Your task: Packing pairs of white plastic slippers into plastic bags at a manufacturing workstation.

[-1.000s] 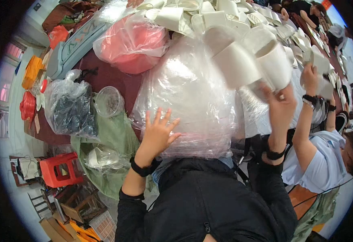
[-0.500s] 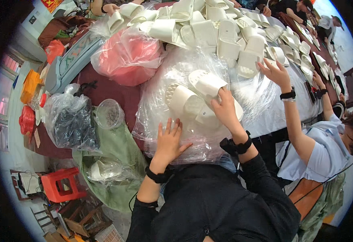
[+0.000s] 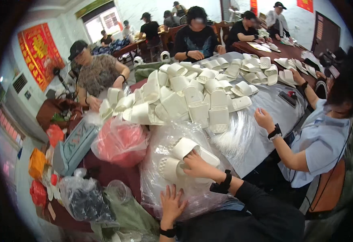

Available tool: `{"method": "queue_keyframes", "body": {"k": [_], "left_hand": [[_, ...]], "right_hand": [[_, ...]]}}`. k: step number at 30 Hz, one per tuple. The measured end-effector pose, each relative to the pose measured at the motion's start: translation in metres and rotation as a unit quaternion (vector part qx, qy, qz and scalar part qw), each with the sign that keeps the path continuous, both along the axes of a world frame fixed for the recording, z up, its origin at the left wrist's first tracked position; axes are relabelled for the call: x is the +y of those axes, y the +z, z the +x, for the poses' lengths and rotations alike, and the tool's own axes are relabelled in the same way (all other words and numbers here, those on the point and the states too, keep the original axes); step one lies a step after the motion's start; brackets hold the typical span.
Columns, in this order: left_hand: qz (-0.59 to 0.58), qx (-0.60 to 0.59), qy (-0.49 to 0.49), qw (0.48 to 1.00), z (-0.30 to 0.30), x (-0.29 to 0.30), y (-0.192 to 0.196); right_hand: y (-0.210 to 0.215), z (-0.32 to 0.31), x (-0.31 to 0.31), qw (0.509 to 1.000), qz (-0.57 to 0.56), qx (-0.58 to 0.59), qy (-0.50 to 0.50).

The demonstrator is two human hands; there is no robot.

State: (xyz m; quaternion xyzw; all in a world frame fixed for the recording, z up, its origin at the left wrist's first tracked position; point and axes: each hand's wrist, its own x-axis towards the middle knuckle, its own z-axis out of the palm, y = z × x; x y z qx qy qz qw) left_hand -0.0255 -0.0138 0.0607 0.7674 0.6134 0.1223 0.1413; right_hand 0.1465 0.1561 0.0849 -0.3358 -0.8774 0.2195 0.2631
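Observation:
My right hand (image 3: 196, 165) is inside a large clear plastic bag (image 3: 160, 145) on the table and grips a pair of white slippers (image 3: 180, 155). My left hand (image 3: 172, 205) lies flat with fingers spread on the near lower edge of that bag, pressing it down. Both wrists wear black bands. A big heap of white slippers (image 3: 184, 97) covers the table just beyond the bag.
A pink bag (image 3: 120, 141) lies left of the clear one; a dark bag (image 3: 83, 199) and green bag (image 3: 128, 213) sit at the near left. A person in a light blue shirt (image 3: 321, 141) works at my right. Several other people sit across the table.
My view has tilted up to take in the room. My right hand came down from the raised slippers and now holds a pair inside the bag. My left hand slid to the bag's lower edge.

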Motion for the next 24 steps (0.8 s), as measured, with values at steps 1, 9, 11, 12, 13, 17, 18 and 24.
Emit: {"method": "queue_keyframes", "body": {"k": [1, 9, 11, 12, 13, 17, 18, 24], "left_hand": [[0.015, 0.018, 0.014, 1.000, 0.006, 0.000, -0.001], [0.054, 0.077, 0.023, 0.995, 0.013, 0.005, -0.002], [0.043, 0.083, 0.036, 0.995, 0.013, 0.003, -0.012], [0.025, 0.081, 0.039, 0.996, 0.014, 0.000, -0.012], [0.027, 0.028, 0.050, 0.998, 0.013, 0.003, -0.006], [0.005, 0.107, 0.067, 0.992, 0.008, 0.003, -0.005], [0.012, 0.092, 0.058, 0.994, 0.010, 0.004, 0.004], [0.014, 0.071, 0.039, 0.997, 0.020, 0.016, 0.004]], "right_hand": [[-0.007, -0.001, 0.002, 1.000, -0.008, -0.015, -0.016], [0.077, 0.021, -0.045, 0.989, 0.103, -0.069, -0.086], [0.140, 0.036, -0.068, 0.985, -0.030, 0.171, 0.015], [0.162, 0.045, -0.079, 0.962, 0.020, 0.264, 0.060], [0.180, 0.053, -0.088, 0.927, 0.064, 0.355, 0.101], [0.225, 0.062, -0.126, 0.735, -0.013, 0.581, 0.349], [0.226, 0.046, -0.143, 0.688, -0.008, 0.658, 0.306], [0.218, 0.055, -0.152, 0.636, -0.056, 0.682, 0.355]]}}
